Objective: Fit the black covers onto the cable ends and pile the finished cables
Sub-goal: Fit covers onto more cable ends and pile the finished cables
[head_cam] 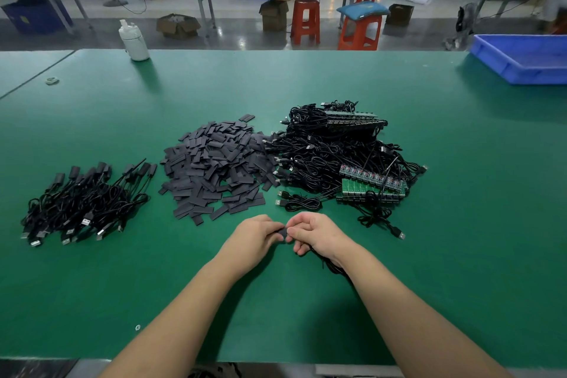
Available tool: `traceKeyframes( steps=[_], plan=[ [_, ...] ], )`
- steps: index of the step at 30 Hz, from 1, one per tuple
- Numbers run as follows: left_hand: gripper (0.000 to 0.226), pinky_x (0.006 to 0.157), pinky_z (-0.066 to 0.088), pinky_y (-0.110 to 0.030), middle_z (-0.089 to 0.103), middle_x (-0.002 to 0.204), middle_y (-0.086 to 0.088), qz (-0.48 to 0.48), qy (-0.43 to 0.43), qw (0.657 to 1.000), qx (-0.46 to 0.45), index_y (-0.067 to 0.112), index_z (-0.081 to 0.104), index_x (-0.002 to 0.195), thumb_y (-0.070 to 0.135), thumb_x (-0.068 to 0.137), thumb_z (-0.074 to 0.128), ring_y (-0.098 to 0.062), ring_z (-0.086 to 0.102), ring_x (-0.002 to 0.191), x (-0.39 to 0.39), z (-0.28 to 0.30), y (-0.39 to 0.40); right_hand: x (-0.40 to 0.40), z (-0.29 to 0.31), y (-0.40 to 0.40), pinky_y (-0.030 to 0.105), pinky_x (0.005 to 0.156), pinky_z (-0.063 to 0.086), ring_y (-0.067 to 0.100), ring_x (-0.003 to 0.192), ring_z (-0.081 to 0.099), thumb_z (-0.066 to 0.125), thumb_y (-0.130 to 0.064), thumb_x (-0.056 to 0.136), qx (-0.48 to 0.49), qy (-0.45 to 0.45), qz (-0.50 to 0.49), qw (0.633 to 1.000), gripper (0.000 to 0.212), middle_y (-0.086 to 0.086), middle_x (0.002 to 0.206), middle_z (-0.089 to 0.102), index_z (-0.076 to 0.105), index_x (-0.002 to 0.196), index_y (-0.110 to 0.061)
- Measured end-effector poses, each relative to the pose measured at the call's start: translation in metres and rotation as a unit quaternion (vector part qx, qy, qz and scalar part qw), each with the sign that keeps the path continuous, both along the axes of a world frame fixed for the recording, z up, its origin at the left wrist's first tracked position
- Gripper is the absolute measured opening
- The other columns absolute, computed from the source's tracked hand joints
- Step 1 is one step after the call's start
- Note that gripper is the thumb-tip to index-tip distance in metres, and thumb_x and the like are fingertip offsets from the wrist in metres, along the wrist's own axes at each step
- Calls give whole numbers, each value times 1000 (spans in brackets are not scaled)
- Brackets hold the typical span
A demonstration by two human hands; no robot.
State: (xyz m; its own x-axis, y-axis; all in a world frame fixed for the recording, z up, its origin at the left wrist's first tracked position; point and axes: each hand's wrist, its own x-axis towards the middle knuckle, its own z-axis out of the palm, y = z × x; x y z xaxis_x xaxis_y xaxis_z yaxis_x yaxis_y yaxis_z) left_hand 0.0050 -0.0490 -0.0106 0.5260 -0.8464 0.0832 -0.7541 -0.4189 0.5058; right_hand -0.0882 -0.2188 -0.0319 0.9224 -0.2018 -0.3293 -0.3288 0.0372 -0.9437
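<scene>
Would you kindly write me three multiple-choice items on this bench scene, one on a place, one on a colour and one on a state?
1. Where does the heap of loose black covers lie?
A. Inside the blue tray
B. Between the two cable piles
C. On an orange stool

2. What colour is the table?
A. Green
B. Grey
C. Red

3. What are the hands doing?
A. Both rest flat on the table
B. One lifts the white bottle
C. Both pinch one small black piece between them

Answers:
1 B: the covers sit with the finished cables to one side and the cables with green boards to the other.
2 A: the mat is green all over.
3 C: the left hand and right hand meet on the black cover, fingers curled round it.
</scene>
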Motion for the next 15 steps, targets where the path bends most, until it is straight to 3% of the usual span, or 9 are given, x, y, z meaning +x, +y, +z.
traceKeyframes(
  steps=[5, 15],
  plan=[
    [20, 80, 48, -26, 67, 96, 0, 17, -3, 998, -56, 19, 74, 111, 21, 94, 64, -15, 61, 88, -1, 0, 4, -2, 7, 3, 26, 61, 56, 14, 63, 64, 61, -12, 99, -19, 24, 12, 999, 9, 6, 84, 75, 68, 98, -7],
    [23, 84, 49, -32, 66, 104, -3, -12, -36, 999, -1, 15, 70, 117, 20, 98, 57, -22, 62, 93, -1, 1, 0, -3, 11, 4, 25, 68, 57, 14, 70, 69, 47, -10, 105, -40, 28, 54, 997, 18, 7, 83, 73, 65, 106, -11]
  ],
)
